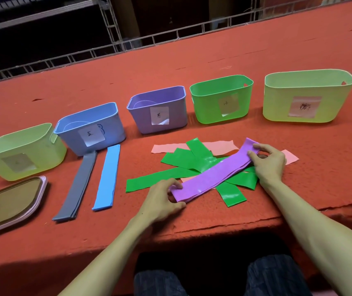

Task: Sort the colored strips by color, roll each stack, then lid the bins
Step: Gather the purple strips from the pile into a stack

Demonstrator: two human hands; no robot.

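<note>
A stack of purple strips [213, 175] lies slantwise over a loose heap of green strips [183, 160] and pink strips [220, 146]. My left hand [162, 198] pinches the stack's near end. My right hand [269, 163] grips its far end. Left of the heap, a grey stack [76, 186] and a blue stack [106, 178] lie flat side by side. Behind stand five bins in a row: a yellow-green bin [21, 150], a blue bin [89, 129], a purple bin [158, 110], a green bin [222, 99] and a large yellow-green bin [307, 95].
A pink-rimmed lid [8, 204] lies at the near left on the red felt table [277, 60]. The table's front edge runs just below my hands. A metal rail stands along the far edge.
</note>
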